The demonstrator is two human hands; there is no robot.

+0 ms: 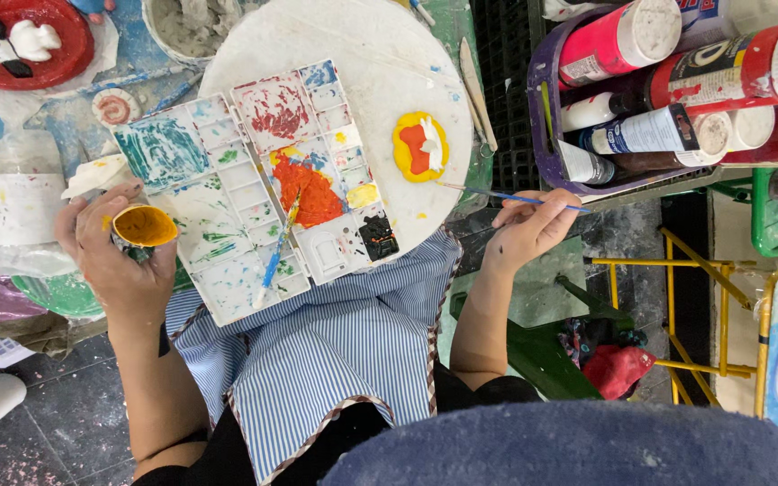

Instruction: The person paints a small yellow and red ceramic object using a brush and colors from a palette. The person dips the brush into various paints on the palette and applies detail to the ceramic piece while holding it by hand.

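Observation:
My left hand (119, 261) grips a small cup-shaped piece (144, 225) painted orange-yellow, held over the left edge of a white paint palette (227, 288). My right hand (529, 229) pinches a thin blue-handled brush (511, 197), its tip pointing left toward the round white board (362, 45). On that board lies a yellow clay piece (420, 144) with an orange centre and a small white figure. A second blue brush (276, 252) rests across the palette, which holds orange, red, green and black paint.
A purple basket (547, 135) of paint bottles stands at the upper right. A red dish (24, 40) with white and black figures sits at the upper left, beside a tub of white material (186, 27). A yellow metal frame (713, 306) is at right. A striped apron (335, 342) covers my lap.

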